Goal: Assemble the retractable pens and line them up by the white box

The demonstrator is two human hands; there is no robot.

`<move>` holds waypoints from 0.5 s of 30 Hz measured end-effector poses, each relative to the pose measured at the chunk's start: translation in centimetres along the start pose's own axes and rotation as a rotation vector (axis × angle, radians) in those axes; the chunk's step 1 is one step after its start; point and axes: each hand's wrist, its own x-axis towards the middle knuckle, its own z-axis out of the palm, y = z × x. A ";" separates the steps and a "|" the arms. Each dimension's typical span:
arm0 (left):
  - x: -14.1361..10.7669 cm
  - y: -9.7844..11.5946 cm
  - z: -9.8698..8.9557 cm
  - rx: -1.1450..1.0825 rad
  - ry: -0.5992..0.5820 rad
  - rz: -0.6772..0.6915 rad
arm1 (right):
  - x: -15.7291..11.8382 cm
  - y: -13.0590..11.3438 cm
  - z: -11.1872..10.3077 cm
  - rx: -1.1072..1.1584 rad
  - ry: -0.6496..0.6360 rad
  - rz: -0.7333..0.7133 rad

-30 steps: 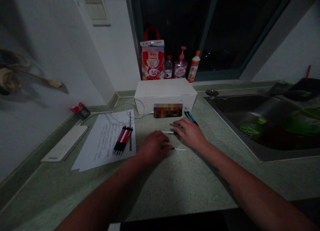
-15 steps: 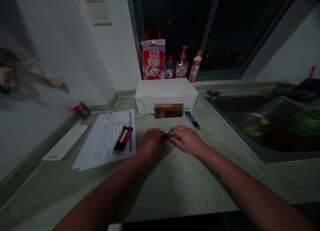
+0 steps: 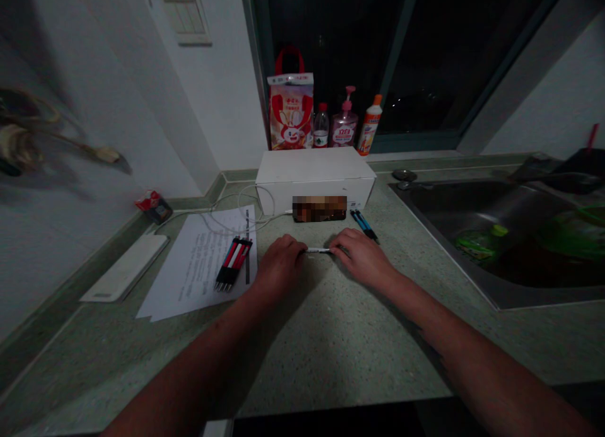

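A slim white pen [image 3: 319,250] lies level over the green speckled countertop [image 3: 331,336], spanning the gap between my hands. My left hand [image 3: 280,263] pinches one end of it, and my right hand [image 3: 362,257] grips the other. The end inside each hand is hidden by my fingers. Beyond my right hand lie two blue-and-black pens [image 3: 363,225], apart from it. Left of my left hand, a bundle of red-and-black pens [image 3: 233,264] rests on printed paper sheets [image 3: 198,279].
A white box [image 3: 314,172] stands at the back, with a pixelated, blurred object [image 3: 319,209] against it and a white cable [image 3: 246,210] nearby. Bottles [image 3: 345,128] and a printed bag [image 3: 290,112] line the windowsill. A steel sink [image 3: 477,235] lies to the right.
My hands have drawn apart along the white pen after meeting around it. The thin stick lying separately near my hands a second ago no longer shows on the counter.
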 end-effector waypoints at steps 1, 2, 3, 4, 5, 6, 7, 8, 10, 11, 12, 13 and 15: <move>-0.1 0.0 0.0 -0.017 0.003 -0.010 | 0.0 0.0 0.0 0.009 -0.001 0.004; -0.1 0.0 0.0 -0.029 0.003 -0.017 | 0.0 0.0 0.1 0.019 -0.003 0.007; -0.2 0.0 0.1 -0.034 0.001 -0.020 | -0.1 0.0 0.1 0.031 -0.004 0.008; -0.2 0.0 0.1 -0.036 -0.001 -0.023 | -0.1 0.0 0.1 0.043 -0.004 0.009; -0.2 0.0 0.2 -0.037 -0.002 -0.025 | -0.1 0.0 0.1 0.056 -0.002 0.010; -0.2 0.0 0.2 -0.038 -0.002 -0.026 | -0.1 0.0 0.1 0.070 0.000 0.012; -0.2 0.0 0.3 -0.040 -0.002 -0.024 | -0.1 -0.1 0.0 0.083 0.001 0.016; -0.2 0.0 0.3 -0.043 -0.003 -0.020 | -0.1 -0.1 0.0 0.095 -0.001 0.019; -0.2 0.0 0.4 -0.050 -0.003 -0.014 | -0.1 -0.4 0.0 0.116 -0.011 0.019; -0.2 0.0 0.5 -0.054 0.000 -0.009 | -0.1 -0.6 0.0 0.124 -0.020 0.017; -0.2 0.0 0.5 -0.059 0.004 -0.002 | -0.1 -0.7 0.0 0.129 -0.029 0.011; -0.2 0.0 0.6 -0.062 0.007 0.005 | -0.1 -0.9 0.1 0.130 -0.039 0.001; -0.2 0.0 0.6 -0.068 0.005 0.018 | -0.1 -1.1 0.2 0.122 -0.054 -0.021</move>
